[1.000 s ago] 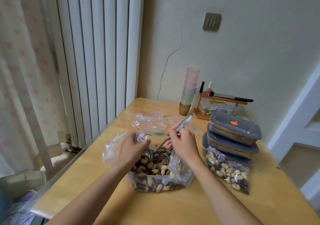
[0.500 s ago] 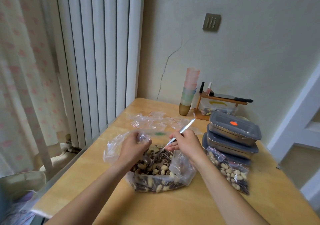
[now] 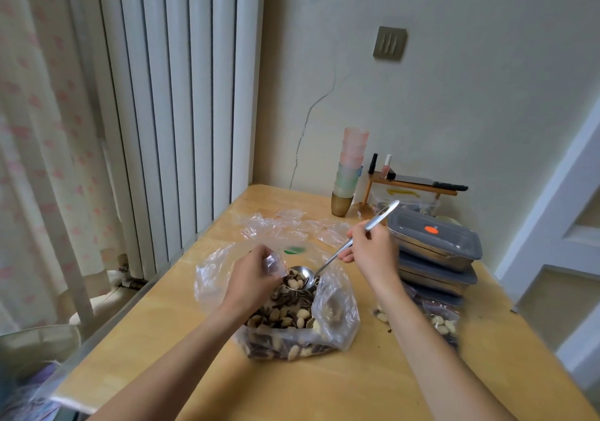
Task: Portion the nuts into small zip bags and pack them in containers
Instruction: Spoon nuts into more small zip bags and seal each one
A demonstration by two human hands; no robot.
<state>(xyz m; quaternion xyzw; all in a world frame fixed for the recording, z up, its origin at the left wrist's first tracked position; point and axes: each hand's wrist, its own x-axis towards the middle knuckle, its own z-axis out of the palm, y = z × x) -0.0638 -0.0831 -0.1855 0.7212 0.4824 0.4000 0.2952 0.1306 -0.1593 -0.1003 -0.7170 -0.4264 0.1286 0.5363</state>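
A large clear plastic bag (image 3: 337,316) full of mixed nuts (image 3: 285,316) lies open on the wooden table (image 3: 357,381). My left hand (image 3: 253,278) grips a small zip bag (image 3: 274,263) above the nuts. My right hand (image 3: 370,252) holds a metal spoon (image 3: 344,248) by its handle; the bowl carries a few nuts and sits right at the small bag's mouth. Stacked steel containers with grey lids (image 3: 435,242) stand to the right. A filled zip bag of nuts (image 3: 441,323) lies in front of them, partly hidden by my right forearm.
Several empty small zip bags (image 3: 292,226) lie behind the big bag. A stack of pastel cups (image 3: 349,174) and a small wooden shelf (image 3: 412,187) with bottles stand at the back by the wall. A radiator runs along the table's left edge.
The spoon has lifted out of the nuts with a scoop and its bowl now sits at the small bag in my left hand. My right hand rose and moved right.
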